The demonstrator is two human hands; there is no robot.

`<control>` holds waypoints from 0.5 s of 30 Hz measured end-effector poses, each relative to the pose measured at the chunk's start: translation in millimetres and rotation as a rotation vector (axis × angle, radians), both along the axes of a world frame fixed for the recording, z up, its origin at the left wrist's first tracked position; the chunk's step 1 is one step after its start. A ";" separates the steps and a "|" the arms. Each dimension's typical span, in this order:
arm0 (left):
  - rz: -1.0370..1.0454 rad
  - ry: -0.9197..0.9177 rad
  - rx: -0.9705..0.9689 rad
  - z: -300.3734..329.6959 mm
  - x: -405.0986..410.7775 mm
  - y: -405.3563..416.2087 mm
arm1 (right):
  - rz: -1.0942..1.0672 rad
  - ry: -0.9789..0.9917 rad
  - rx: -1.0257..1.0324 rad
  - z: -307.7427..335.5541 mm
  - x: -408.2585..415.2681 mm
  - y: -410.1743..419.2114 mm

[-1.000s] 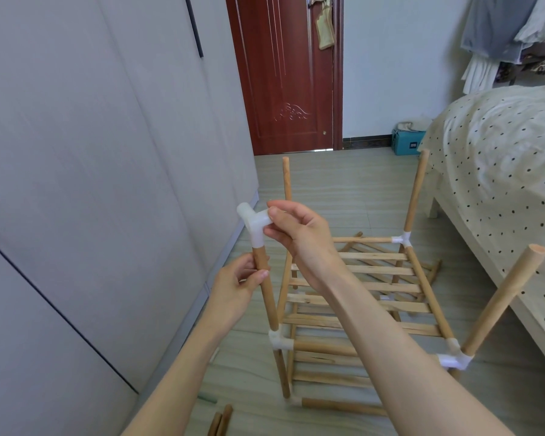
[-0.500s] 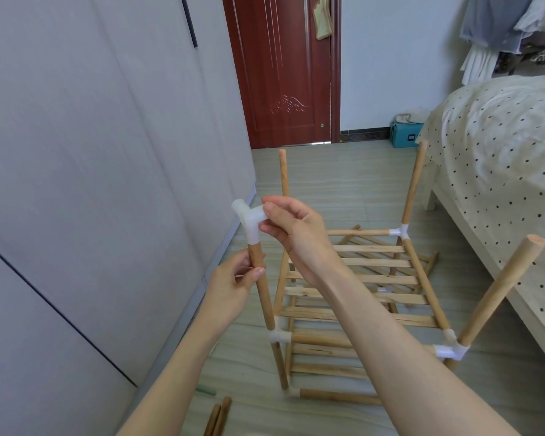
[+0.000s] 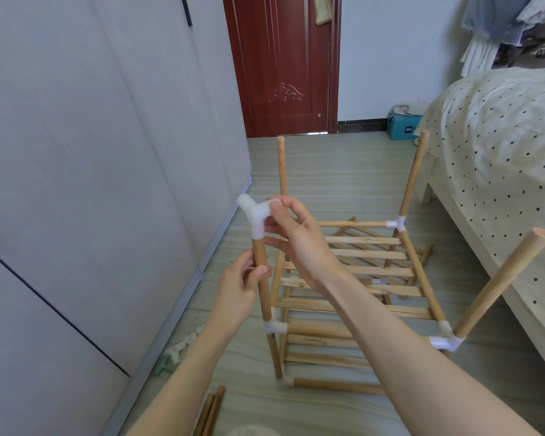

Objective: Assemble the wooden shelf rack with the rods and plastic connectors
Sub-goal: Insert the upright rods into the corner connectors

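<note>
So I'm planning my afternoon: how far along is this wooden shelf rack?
Done: two slatted tiers joined by white plastic corner connectors, with four wooden uprights standing. In hand: the right hand seats a white three-way connector on the near-left upright rod, which the left hand grips. Left: three bare rod tops, plus loose rods on the floor.

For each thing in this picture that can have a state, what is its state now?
white connector: seated on the near-left upright rod, pinched by the right hand
near-left upright rod: upright, gripped by the left hand
near-right upright rod: tilted, top bare
two far upright rods: tops bare
door: closed
</note>
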State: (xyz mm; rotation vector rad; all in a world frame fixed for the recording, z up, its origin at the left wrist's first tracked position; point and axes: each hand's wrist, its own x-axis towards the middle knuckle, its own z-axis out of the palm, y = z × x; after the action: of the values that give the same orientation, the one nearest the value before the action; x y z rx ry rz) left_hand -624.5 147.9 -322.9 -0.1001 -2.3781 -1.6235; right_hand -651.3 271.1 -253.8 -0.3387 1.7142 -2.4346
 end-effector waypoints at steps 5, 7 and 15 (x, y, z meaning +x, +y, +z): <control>-0.006 0.010 0.000 0.1 0.7 -0.3 | -0.024 0.050 0.195 1.6 6.1 -9.1; -0.007 0.014 -0.002 0.6 1.6 0.4 | -0.066 0.065 0.178 4.5 4.8 -11.9; 0.016 -0.013 0.019 3.1 4.1 -2.9 | -0.061 0.105 -0.020 13.7 -2.0 -1.2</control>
State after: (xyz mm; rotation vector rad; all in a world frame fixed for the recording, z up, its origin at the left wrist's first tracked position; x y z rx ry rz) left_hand -620.5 145.0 -319.8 -0.0664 -2.3667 -1.6438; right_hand -653.3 269.9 -240.1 -0.4299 1.7675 -2.5214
